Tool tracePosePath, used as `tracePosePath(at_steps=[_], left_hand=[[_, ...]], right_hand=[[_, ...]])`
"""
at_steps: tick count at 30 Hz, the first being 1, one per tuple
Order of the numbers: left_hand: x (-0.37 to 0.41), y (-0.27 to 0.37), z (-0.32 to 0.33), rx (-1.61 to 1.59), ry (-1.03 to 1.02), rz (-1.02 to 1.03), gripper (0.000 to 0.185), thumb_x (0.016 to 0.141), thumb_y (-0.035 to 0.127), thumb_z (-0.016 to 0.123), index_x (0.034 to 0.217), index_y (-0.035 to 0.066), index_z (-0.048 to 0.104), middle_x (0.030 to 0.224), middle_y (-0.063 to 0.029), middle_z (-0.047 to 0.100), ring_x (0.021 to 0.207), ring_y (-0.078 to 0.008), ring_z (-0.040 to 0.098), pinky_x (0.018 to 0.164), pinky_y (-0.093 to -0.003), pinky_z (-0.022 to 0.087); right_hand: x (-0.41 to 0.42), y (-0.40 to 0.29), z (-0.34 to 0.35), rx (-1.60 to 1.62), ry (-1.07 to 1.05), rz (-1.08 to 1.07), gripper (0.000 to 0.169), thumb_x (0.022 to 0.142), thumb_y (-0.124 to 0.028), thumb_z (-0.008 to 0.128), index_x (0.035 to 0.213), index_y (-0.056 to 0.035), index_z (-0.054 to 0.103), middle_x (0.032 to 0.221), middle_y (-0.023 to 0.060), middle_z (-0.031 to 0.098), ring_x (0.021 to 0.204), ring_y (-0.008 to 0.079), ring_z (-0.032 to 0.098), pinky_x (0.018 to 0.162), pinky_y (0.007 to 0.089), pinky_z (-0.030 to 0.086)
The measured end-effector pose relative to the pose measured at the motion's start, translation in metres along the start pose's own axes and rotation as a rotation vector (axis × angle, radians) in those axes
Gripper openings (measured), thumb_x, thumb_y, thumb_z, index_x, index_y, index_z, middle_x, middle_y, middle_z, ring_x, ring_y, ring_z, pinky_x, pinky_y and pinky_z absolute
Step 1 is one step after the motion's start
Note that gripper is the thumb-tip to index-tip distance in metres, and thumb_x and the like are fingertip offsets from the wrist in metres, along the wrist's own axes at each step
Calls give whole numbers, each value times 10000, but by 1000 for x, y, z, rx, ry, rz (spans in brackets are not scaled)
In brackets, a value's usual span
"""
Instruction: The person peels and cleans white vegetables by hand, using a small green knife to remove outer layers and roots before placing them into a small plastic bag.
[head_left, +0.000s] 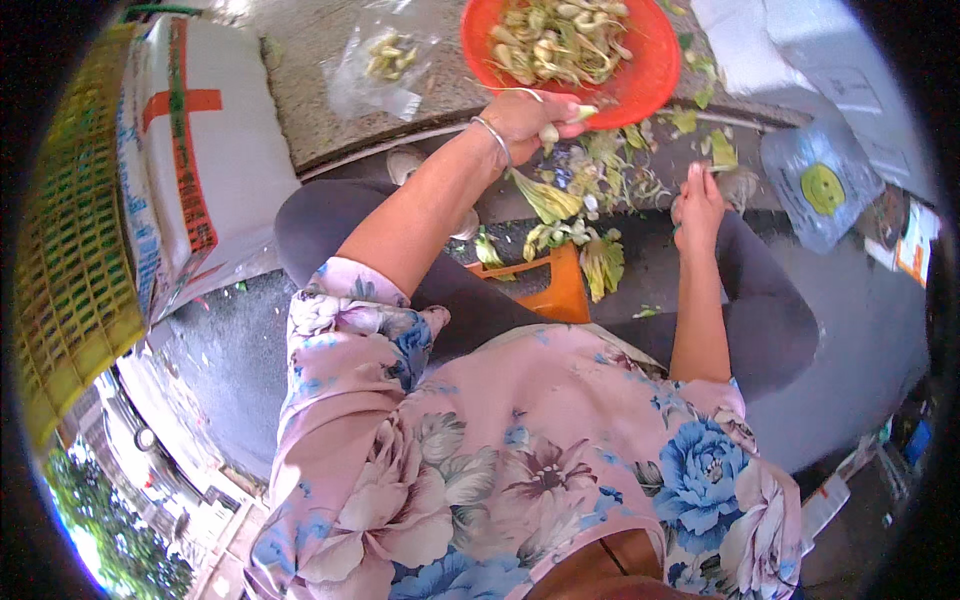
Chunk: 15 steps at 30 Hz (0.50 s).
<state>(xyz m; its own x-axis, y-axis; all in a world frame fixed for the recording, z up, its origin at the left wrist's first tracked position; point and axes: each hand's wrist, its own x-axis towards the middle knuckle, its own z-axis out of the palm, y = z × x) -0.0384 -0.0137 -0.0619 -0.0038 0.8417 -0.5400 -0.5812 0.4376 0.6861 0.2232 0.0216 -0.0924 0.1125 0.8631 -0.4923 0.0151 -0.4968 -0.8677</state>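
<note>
My left hand (521, 124), with a silver bangle at the wrist, reaches to the near rim of a red plastic basin (660, 52). Its fingers close on a small white bulb (582, 113) with a cut-looking pale end, and a second bulb (550, 135) shows just below them. The basin holds a heap of similar bulbs with stringy roots and stems (562, 37). Over my right thigh, my right hand (699, 206) has its fingers drawn together. A thin pale strip (721, 167) shows at its fingertips; what it is cannot be made out.
Wilted leaves and peelings (600, 161) litter the ground below the basin, around an orange plastic frame (566, 281). A clear bag of bulbs (390, 56) lies on the stone slab (307, 90). A white taped box (225, 112) and yellow crate (75, 225) stand left; a plastic bag (821, 184) lies right.
</note>
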Motion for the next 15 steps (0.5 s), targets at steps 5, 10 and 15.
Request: tracePosePath(at_steps=[5,10,15], left_hand=[[24,33,-100,-38,264,250,219,831,22,514,1036,-54,511,993,-130,561,862,-207,581,747,-272,526],[30,49,-145,-381,623,383,269,872,75,479,1076,-84,404,1021,-186,523,947,-313,554,791,-352,532],[10,22,-59,-285,184,-47,270,875,82,455,1089,-63,380,1068,-245,485,1003,-354,528,845,-419,493]], right_hand=[[-4,0,13,-42,-76,117,190,854,-293,552,832,-109,511,590,-43,421,426,36,353,346,179,249],[-3,1,19,-64,-98,118,351,865,-235,535,1195,-122,494,576,-42,412,434,34,335,353,174,247],[-8,0,24,-160,-170,-18,439,872,-203,527,1294,-226,409,588,-50,421,433,17,310,362,170,220]])
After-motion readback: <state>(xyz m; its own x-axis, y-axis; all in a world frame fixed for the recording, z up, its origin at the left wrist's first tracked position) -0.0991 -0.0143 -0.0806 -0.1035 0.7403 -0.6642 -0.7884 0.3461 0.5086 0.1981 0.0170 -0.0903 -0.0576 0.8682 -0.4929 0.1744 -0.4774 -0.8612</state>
